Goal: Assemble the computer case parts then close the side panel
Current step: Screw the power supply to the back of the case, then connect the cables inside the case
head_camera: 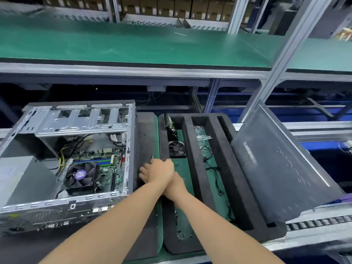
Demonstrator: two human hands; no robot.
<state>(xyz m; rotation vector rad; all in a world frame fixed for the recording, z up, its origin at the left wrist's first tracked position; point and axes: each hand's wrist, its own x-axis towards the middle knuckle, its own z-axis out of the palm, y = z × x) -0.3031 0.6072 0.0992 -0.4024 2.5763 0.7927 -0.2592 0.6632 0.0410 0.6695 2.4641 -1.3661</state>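
Reaching crossed over the foam tray point(202, 168) mid-table, the left hand point(162, 166) is covering the right hand point(174, 180); whether their fingers are grasping anything, I cannot tell. The computer case point(62, 119) is lying open toward the table's left edge; uncrossing the arms first is looking wiser.

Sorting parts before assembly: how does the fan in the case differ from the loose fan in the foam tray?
The case fan sits mounted over the motherboard with a purple hub label; the tray fan lies loose in foam, hub dark. Both are black, facing up.
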